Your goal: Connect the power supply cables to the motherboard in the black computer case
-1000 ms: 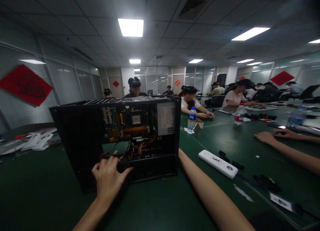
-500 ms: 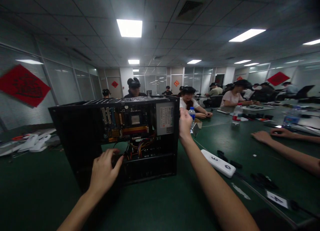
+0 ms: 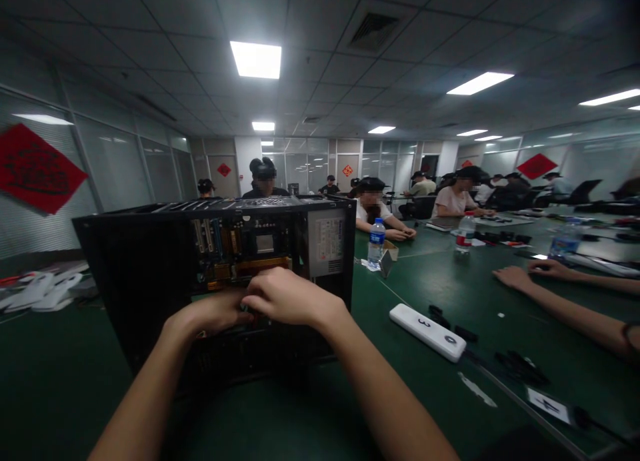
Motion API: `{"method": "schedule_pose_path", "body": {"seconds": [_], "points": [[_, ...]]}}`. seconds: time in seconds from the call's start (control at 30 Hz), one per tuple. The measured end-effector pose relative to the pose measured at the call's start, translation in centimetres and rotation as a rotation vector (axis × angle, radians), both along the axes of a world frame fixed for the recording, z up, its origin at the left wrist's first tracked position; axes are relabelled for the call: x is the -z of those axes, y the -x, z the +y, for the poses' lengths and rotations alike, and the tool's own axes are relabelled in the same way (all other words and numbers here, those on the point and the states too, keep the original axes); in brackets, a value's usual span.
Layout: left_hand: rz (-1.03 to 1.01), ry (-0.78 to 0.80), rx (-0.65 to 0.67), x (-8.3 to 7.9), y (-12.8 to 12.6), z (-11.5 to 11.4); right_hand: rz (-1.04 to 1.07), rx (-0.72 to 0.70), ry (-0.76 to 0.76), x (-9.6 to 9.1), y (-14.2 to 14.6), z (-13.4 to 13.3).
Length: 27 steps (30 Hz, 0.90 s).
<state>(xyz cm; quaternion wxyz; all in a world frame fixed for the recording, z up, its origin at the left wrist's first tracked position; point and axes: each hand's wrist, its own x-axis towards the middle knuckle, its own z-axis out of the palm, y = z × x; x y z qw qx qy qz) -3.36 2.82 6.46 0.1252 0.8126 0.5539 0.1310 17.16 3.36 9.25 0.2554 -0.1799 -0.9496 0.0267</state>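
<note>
A black desktop computer case stands upright on the green table, its side open toward me. Inside it I see a motherboard with several slots and a silver power supply at the upper right. My left hand reaches into the lower middle of the case, its fingertips mostly hidden. Close against it, my right hand is bent over with curled fingers. Both are closed at the spot where the cables run, below the motherboard; my hands cover whatever they hold there.
Right of the case stand a blue-capped water bottle and a white power bank marked 3. Black cables lie beyond it. Another person's hands rest at the right. White items are piled at the left.
My right hand has left the case's right edge and moved inside, next to my left hand. My left hand has gone slightly deeper and rightward. The view has shifted a little.
</note>
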Motion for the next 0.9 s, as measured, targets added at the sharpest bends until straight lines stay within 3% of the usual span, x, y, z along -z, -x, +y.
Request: {"method": "schedule_pose_path", "body": {"seconds": [0.1, 0.17, 0.27, 0.37, 0.47, 0.67, 0.9], "points": [[-0.018, -0.017, 0.054, 0.3, 0.9, 0.6, -0.104, 0.128, 0.083, 2.2, 1.2, 1.8], [-0.020, -0.059, 0.022, 0.3, 1.5, 0.8, -0.101, 0.161, 0.155, 3.3, 1.7, 2.6], [-0.035, -0.137, -0.053, -0.2, 1.9, 0.7, 0.045, 0.164, 0.299, 4.3, 2.4, 3.4], [-0.092, -0.156, -0.076, -1.1, 1.7, 0.1, 0.219, 0.079, 0.512, 4.7, 3.0, 4.0], [-0.202, -0.129, -0.086, -2.3, 1.2, -0.7, 0.376, -0.005, 0.667, 4.6, 3.4, 4.2], [-0.520, -0.075, -0.030, -4.6, 0.3, -2.3, 0.699, -0.118, 0.811, 3.4, 2.6, 3.8], [-0.635, -0.156, -0.080, -5.1, -0.3, -2.6, 0.776, -0.173, 0.730, 2.1, 1.2, 3.6]]}}
